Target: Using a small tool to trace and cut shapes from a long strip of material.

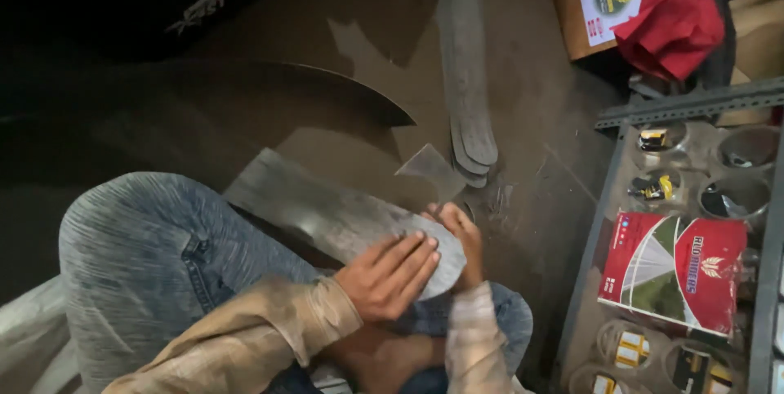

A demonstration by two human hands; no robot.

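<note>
Pressing flat, the left hand (pixel 388 273) spreads its fingers over a grey rounded sheet (pixel 343 218) resting across the knee, pinning it steady. Right hand (pixel 462 240) pinches the sheet's far rounded edge. Similar cut strips (pixel 474 129) lie stacked on the floor (pixel 531 100) beyond.

Right hand (pixel 464 240) mostly behind the grey sheet (pixel 343 218); whatever it grips out of sight.

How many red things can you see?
2. A red cloth lies bunched at top right, against a cardboard box. A red and white packet lies on the metal rack at right. More may be hidden.
</note>
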